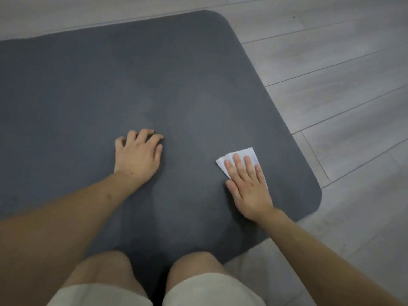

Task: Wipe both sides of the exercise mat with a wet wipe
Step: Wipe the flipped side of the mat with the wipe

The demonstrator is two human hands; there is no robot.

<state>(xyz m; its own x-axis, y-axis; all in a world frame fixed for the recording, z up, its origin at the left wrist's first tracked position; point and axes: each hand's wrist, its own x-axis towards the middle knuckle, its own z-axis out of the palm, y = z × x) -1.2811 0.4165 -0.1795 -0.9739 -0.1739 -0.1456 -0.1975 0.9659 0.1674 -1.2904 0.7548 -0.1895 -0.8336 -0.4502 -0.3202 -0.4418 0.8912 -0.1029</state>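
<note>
A dark grey exercise mat (110, 85) lies flat on the floor and fills most of the view; its rounded right end is near the wall side. A white folded wet wipe (245, 154) lies on the mat near its right edge. My right hand (249, 186) presses on the wipe with flat, straight fingers, and part of the wipe is hidden under the palm. My left hand (138, 156) rests on the bare mat to the left, fingers bent with the tips on the surface, holding nothing. Faint damp streaks show on the mat between the hands.
Light grey wood-plank floor (342, 85) surrounds the mat at the top and right. My knees (194, 268) in light shorts kneel on the mat's near edge at the bottom of the view.
</note>
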